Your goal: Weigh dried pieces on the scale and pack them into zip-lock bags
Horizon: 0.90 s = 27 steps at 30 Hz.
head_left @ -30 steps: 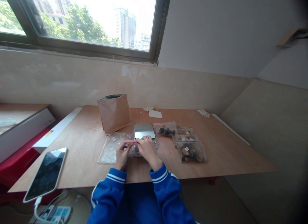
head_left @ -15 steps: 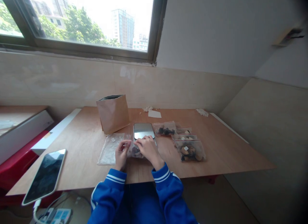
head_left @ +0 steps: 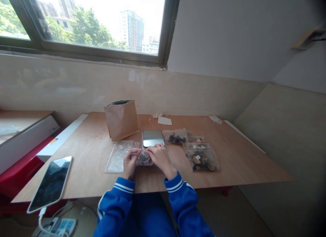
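Between my hands lies a clear zip bag (head_left: 145,159) with dark dried pieces in it, partly covered by my fingers. My left hand (head_left: 130,162) pinches its top edge at the left. Closed on the same edge a little further right is my right hand (head_left: 160,158). Just beyond the bag sits a digital scale (head_left: 153,138) with a shiny plate, its near edge hidden by my right hand. Flat clear bags (head_left: 114,160) with a small white label lie beside my left hand.
An open brown paper pouch (head_left: 121,121) stands behind the flat bags. Filled zip bags (head_left: 202,160) lie to the right, and another bag of dark pieces (head_left: 175,138) is beside the scale. A phone (head_left: 51,184) on a cable rests at the left edge. White card (head_left: 164,120) lies near the wall.
My right hand has slid slightly right along the bag's top edge, and its fingers still pinch it. The whole view has shifted a little. The other items stay in place.
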Each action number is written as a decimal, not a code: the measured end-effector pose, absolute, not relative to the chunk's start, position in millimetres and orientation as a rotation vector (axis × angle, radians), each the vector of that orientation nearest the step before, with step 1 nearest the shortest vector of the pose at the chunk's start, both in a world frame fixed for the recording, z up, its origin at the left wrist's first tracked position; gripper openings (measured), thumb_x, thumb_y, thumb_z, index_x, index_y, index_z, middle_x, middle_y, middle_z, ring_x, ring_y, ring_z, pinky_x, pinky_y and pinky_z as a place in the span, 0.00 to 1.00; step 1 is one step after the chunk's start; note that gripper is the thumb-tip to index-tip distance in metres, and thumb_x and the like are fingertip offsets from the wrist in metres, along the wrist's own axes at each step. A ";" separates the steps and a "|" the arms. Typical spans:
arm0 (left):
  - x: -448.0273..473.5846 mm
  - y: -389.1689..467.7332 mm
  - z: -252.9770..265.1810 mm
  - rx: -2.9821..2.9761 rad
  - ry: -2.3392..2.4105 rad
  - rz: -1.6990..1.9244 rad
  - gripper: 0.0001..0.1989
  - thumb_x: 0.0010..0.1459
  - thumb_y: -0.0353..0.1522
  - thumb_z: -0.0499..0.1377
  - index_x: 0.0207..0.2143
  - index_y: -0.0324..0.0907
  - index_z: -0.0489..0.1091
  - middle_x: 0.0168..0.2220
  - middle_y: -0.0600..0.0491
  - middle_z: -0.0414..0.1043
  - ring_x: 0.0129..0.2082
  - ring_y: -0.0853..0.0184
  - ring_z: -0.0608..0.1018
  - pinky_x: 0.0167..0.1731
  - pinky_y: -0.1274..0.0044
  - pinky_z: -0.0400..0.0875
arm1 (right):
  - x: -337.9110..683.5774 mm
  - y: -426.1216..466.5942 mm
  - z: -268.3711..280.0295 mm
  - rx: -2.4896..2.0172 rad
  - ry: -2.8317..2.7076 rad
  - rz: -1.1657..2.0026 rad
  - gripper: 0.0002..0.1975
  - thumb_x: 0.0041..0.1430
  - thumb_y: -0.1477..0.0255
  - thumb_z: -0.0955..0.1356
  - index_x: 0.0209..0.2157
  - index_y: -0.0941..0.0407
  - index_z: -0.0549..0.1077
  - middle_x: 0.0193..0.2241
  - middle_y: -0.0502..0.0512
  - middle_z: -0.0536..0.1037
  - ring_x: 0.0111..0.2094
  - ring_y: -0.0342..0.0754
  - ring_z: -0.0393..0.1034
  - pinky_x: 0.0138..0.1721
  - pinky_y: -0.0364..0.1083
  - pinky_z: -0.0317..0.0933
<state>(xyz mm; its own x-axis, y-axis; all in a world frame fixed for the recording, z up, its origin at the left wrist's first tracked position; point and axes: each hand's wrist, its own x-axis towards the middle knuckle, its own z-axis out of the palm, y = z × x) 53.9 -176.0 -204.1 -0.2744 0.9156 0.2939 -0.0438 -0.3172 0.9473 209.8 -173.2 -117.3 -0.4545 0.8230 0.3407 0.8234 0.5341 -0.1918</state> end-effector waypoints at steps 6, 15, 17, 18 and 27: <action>55.7 -176.8 -199.3 1.302 1.133 1.633 0.09 0.52 0.38 0.65 0.33 0.41 0.77 0.32 0.52 0.77 0.36 0.65 0.77 0.39 0.75 0.70 | 209.9 -174.4 -119.6 -1.379 -2.346 -0.065 0.09 0.64 0.76 0.65 0.32 0.55 0.75 0.30 0.53 0.78 0.33 0.47 0.69 0.41 0.46 0.53; 53.9 -176.8 -200.5 1.166 1.130 1.673 0.09 0.50 0.38 0.66 0.32 0.42 0.77 0.32 0.52 0.77 0.35 0.65 0.77 0.38 0.76 0.70 | 222.5 -170.7 -121.6 -1.317 -2.358 0.006 0.10 0.66 0.70 0.65 0.32 0.55 0.76 0.30 0.52 0.79 0.34 0.47 0.70 0.40 0.45 0.53; 54.2 -176.8 -200.6 1.168 1.126 1.675 0.09 0.50 0.38 0.66 0.32 0.41 0.76 0.32 0.53 0.77 0.35 0.66 0.77 0.39 0.76 0.70 | 223.9 -170.8 -123.4 -1.348 -2.341 -0.002 0.11 0.65 0.72 0.65 0.30 0.55 0.76 0.28 0.52 0.79 0.32 0.46 0.70 0.40 0.45 0.53; 54.5 -176.8 -200.4 1.169 1.121 1.673 0.10 0.50 0.38 0.66 0.31 0.41 0.76 0.32 0.53 0.77 0.35 0.66 0.77 0.39 0.76 0.70 | 223.7 -171.0 -124.0 -1.356 -2.335 -0.010 0.11 0.65 0.73 0.65 0.30 0.55 0.76 0.27 0.52 0.79 0.31 0.45 0.70 0.40 0.45 0.52; 56.4 -178.6 -191.2 0.918 1.133 1.732 0.15 0.49 0.42 0.66 0.32 0.39 0.75 0.28 0.52 0.76 0.30 0.66 0.76 0.33 0.76 0.71 | 235.0 -168.3 -122.1 -1.322 -2.312 0.029 0.10 0.65 0.70 0.65 0.34 0.54 0.78 0.31 0.52 0.80 0.35 0.48 0.71 0.41 0.46 0.54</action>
<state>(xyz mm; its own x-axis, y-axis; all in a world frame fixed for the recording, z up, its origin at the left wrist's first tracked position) 56.4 -178.6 -191.2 -0.3696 0.9210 0.1236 -0.2556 -0.2286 0.9394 235.0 -168.3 -122.1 -0.4226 0.8182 0.3898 0.8082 0.5348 -0.2464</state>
